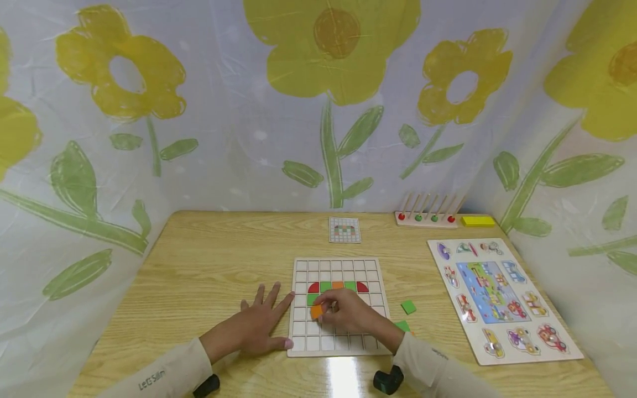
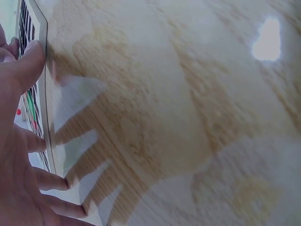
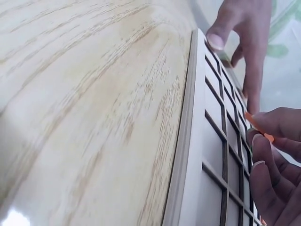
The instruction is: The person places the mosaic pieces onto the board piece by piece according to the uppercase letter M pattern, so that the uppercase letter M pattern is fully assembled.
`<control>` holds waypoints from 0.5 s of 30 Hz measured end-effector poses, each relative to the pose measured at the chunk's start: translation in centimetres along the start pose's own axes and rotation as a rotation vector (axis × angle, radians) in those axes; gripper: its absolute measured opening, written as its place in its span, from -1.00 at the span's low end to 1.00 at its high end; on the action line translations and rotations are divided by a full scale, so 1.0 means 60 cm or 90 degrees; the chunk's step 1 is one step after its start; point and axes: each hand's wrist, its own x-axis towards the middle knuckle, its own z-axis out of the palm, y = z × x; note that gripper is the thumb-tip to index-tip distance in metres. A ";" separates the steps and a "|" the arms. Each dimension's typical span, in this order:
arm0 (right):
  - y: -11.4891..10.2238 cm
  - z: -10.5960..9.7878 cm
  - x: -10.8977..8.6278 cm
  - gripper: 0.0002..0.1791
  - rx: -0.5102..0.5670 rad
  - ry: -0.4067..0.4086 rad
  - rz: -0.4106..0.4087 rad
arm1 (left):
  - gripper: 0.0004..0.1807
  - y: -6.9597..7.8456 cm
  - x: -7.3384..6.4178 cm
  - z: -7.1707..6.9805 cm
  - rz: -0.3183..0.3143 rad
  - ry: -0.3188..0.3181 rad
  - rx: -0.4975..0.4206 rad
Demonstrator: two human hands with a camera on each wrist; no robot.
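One right hand [image 1: 348, 312] is pinching one orange tile [image 1: 316, 312] over the left part of one wooden grid board [image 1: 313, 344], one left hand [image 1: 259, 326], fingers spread wide, is touching the board's left edge, and one loose green tile [image 1: 408, 307] is lying right of it

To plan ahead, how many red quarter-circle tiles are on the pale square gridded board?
2 visible on the board: one red quarter-circle tile at the left end of the upper coloured row, another at its right end. The right hand may hide others.
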 end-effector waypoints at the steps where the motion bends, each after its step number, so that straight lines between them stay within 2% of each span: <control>1: -0.001 0.002 0.001 -0.72 -0.005 0.001 0.001 | 0.11 0.000 0.000 0.000 0.000 0.000 0.000; 15: -0.006 0.016 0.017 -0.76 -0.074 0.017 0.023 | 0.12 0.000 -0.002 -0.001 -0.003 -0.005 -0.004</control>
